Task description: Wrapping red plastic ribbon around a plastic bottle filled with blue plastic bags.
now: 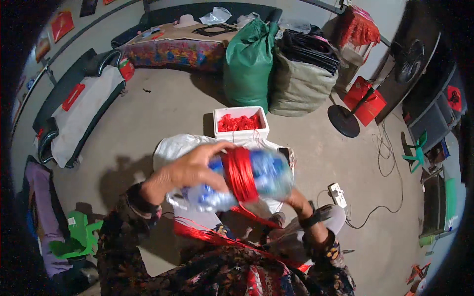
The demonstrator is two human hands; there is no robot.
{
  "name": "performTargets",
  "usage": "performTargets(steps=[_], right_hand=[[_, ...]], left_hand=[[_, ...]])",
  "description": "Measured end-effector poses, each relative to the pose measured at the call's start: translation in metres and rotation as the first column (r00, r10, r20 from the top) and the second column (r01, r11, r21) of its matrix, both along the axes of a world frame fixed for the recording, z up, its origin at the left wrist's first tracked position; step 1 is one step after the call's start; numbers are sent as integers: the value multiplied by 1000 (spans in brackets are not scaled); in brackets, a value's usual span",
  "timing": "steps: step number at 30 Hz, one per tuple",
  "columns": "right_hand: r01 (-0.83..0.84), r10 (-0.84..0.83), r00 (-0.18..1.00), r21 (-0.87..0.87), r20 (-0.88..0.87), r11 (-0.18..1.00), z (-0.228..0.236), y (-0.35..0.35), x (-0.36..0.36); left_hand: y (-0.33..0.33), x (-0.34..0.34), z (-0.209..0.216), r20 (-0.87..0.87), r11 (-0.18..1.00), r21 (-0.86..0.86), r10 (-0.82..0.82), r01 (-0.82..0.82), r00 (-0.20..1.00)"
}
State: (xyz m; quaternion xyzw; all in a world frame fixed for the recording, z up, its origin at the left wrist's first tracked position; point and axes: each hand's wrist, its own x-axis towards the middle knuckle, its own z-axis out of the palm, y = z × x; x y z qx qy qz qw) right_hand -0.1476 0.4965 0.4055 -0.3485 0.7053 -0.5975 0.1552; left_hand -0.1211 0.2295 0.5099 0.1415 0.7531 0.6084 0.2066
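Note:
A large clear plastic bottle with blue on it, slightly blurred, lies sideways in front of me. Red cord is wound thickly round its middle. My left hand grips the bottle's left part, fingers curved over it beside the cord. Behind the bottle's right end is my right hand; its fingers are hidden. Loose red strands stretch across my lap. Beneath the bottle, a white plastic sheet or sack shows. Just beyond it stands a white foam box holding tangled red cord.
A green sack and a pale sack topped with black folded items stand ahead. Right are a standing fan, a power strip with cable and a green stool. A green plastic chair and sofa are left.

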Motion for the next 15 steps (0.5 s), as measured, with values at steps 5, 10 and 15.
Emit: performTargets(steps=[5,10,15], right_hand=[[-172,233,957,312,-173,935,56,-11,27],[-171,256,916,277,-309,946,122,-2,-6],[-130,110,972,85,207,988,32,-6,-39]], left_hand=[[-36,-15,-54,23,966,-182,189,-182,982],[7,5,-61,-117,907,-387,-229,168,966],[12,25,-4,-187,965,-101,-256,240,949]])
